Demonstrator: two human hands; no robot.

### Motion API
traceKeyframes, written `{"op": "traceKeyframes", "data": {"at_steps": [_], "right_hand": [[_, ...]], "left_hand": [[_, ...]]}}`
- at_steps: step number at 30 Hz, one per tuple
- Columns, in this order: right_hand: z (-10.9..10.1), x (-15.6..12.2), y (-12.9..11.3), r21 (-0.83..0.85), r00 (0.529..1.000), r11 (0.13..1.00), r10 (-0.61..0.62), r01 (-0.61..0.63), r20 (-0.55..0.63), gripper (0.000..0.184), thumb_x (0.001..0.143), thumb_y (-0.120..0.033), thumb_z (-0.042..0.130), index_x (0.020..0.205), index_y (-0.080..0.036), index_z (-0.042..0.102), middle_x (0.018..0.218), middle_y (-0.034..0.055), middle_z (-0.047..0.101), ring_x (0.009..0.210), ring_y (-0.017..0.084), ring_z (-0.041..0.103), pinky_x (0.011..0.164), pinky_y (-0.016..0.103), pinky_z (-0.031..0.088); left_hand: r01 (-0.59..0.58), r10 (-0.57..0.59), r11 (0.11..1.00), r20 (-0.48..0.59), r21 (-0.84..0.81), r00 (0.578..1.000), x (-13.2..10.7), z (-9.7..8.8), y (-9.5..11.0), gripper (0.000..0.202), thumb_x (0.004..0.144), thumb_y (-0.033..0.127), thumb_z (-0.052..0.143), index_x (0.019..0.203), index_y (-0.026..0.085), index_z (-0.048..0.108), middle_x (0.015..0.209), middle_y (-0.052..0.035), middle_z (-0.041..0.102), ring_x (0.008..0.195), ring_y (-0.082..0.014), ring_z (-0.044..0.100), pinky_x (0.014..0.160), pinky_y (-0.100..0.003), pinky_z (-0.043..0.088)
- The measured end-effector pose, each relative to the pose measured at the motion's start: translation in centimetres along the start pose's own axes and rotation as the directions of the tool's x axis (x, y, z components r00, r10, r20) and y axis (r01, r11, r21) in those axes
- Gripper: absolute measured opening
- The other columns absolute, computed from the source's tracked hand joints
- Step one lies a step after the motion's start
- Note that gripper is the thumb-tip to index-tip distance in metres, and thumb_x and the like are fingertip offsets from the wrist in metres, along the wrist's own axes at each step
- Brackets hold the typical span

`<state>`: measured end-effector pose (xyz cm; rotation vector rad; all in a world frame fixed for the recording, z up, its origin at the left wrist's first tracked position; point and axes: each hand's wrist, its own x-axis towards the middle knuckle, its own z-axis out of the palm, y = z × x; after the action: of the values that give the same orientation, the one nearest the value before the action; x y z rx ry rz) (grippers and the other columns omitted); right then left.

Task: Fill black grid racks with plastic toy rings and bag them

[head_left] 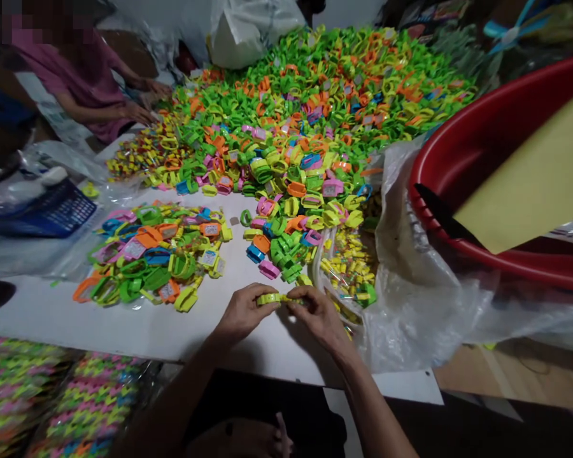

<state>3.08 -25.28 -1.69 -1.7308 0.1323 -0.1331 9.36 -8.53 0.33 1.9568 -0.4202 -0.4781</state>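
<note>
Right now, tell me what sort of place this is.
Likely a small packing workshop: a great heap of plastic toy watches, a person working at it across the white table, and bagged batches beside it.

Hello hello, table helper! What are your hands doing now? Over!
Left hand and right hand pinching lime plastic toy watch. Loose toy watch pile just ahead.

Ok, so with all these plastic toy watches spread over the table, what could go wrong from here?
The yellow-green plastic toy watch between your left hand and right hand is close to the white table's front edge, so a slip could drop it off. The loose heap of toy watches lies just ahead of your hands; a knock might spill pieces into the smaller pile or the clear plastic bag of yellow ones, mixing them.
</note>
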Motion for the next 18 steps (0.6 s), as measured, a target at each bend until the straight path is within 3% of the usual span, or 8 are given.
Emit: {"op": "traceKeyframes", "data": {"at_steps": [5, 8, 12, 15, 18], "right_hand": [[-1.0, -0.4, 0.5, 0.011, 1.000, 1.000, 0.003, -0.002, -0.016, 0.019, 0.081, -0.034, 0.062, 0.088, -0.018, 0.066, 0.086, 0.0053, 0.069, 0.078, 0.018, 0.062, 0.070, 0.029, 0.049], [-1.0, -0.6, 0.5, -0.037, 1.000, 0.999, -0.017, 0.017, 0.004, 0.023, 0.083, -0.032, 0.060, 0.099, -0.018, 0.068, 0.095, 0.0069, 0.070, 0.086, 0.019, 0.064, 0.075, 0.030, 0.050], [-1.1, -0.8, 0.8, -0.146, 0.995, 0.985, -0.087, 0.092, 0.039, 0.019, 0.089, -0.031, 0.056, 0.099, -0.019, 0.068, 0.096, 0.0067, 0.069, 0.088, 0.019, 0.062, 0.079, 0.031, 0.048], [-1.9, -1.0, 0.5, -0.231, 0.976, 0.958, -0.128, 0.168, 0.177, 0.018, 0.091, -0.029, 0.053, 0.098, -0.020, 0.067, 0.093, 0.0058, 0.068, 0.087, 0.019, 0.062, 0.079, 0.031, 0.047], [-2.7, -1.4, 0.0, -0.264, 0.933, 0.952, -0.054, 0.155, 0.355, 0.018, 0.092, -0.028, 0.053, 0.098, -0.020, 0.068, 0.092, 0.0049, 0.068, 0.085, 0.018, 0.062, 0.078, 0.030, 0.047]], "left_hand": [[-0.092, 0.083, 0.989, 0.071, 0.120, 0.994, -0.3, 0.2, 0.2, 0.022, 0.082, 0.032, 0.062, 0.095, 0.017, 0.071, 0.092, -0.0052, 0.068, 0.084, -0.0167, 0.062, 0.073, -0.025, 0.047], [-0.121, 0.100, 0.972, 0.107, 0.203, 0.989, -0.4, 0.4, 0.5, 0.022, 0.084, 0.033, 0.060, 0.095, 0.018, 0.071, 0.089, -0.0043, 0.067, 0.082, -0.0161, 0.062, 0.073, -0.025, 0.046], [-0.131, 0.092, 0.934, 0.130, 0.331, 0.987, -0.4, 0.6, 0.8, 0.020, 0.086, 0.032, 0.059, 0.093, 0.018, 0.070, 0.085, -0.0031, 0.066, 0.078, -0.0153, 0.061, 0.068, -0.024, 0.044], [-0.163, 0.113, 0.857, 0.129, 0.489, 0.985, -1.1, 1.4, 0.1, 0.018, 0.089, 0.031, 0.058, 0.093, 0.018, 0.069, 0.084, -0.0031, 0.064, 0.077, -0.0155, 0.061, 0.069, -0.025, 0.044], [-0.244, 0.192, 0.723, 0.151, 0.647, 0.970, -2.4, 2.9, -1.2, 0.015, 0.090, 0.029, 0.057, 0.091, 0.018, 0.068, 0.080, -0.0036, 0.064, 0.078, -0.0176, 0.061, 0.071, -0.027, 0.044]]}}
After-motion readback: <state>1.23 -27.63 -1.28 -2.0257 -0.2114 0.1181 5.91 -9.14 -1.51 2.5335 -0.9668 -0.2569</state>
